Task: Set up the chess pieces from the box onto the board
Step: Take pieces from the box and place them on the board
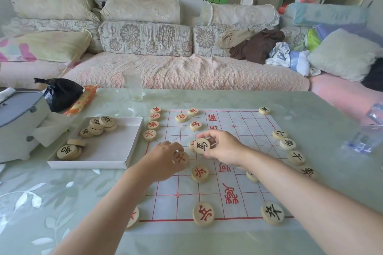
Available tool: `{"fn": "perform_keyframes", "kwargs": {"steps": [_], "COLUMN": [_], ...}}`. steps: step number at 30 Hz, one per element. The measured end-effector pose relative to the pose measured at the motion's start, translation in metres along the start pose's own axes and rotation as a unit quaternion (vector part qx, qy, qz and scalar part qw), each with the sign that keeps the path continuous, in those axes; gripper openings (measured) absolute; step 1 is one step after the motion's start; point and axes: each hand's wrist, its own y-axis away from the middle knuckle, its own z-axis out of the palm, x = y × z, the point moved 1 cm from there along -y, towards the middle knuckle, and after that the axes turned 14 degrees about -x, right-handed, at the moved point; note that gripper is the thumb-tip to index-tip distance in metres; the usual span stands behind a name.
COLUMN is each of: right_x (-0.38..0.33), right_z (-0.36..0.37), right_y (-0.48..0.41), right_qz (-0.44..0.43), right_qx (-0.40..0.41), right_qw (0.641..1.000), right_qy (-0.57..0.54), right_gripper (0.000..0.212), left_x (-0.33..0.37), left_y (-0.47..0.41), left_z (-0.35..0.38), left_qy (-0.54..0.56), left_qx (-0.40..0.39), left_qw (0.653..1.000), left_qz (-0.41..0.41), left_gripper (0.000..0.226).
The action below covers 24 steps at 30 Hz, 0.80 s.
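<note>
Chess pieces (200,173) half laid out. Pinched a black-lettered piece (201,146) in the right hand (224,148) and gripped a red-lettered piece (181,158) in the left hand (160,160), both hands over the board (207,194) (mid-placement, seemingly). Needed next: seating each on its point, then fetching more from the box (116,147) on the tabletop (62,192).

One board (244,136), one box (87,164), one left hand (163,159), one right hand (223,148) — about eight pieces (67,151) boxed, roughly twenty outside it.
</note>
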Motion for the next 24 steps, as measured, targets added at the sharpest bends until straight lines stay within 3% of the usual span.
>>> {"fn": "perform_keyframes", "kwargs": {"steps": [11, 17, 21, 24], "right_x": [-0.003, -0.001, -0.005, -0.006], "right_z": [0.009, 0.013, 0.016, 0.017], "right_y": [0.001, -0.003, -0.003, -0.005], "right_qz": [0.000, 0.000, -0.032, -0.034], "right_qx": [0.035, 0.057, 0.061, 0.052], "right_qw": [0.999, 0.997, 0.994, 0.994], "right_qy": [0.026, 0.054, 0.080, 0.093], "right_gripper": [0.048, 0.049, 0.058, 0.056], "left_x": [-0.003, -0.003, -0.027, -0.049], "left_y": [-0.003, -0.002, 0.008, 0.016], "left_z": [-0.002, -0.003, -0.033, -0.051], "left_qy": [-0.032, -0.045, -0.067, -0.109], "left_qx": [0.005, 0.037, 0.129, 0.093], "left_qw": [0.999, 0.998, 0.989, 0.985], "left_qz": [-0.024, 0.001, -0.039, -0.100], "left_gripper": [0.057, 0.043, 0.025, 0.032]}}
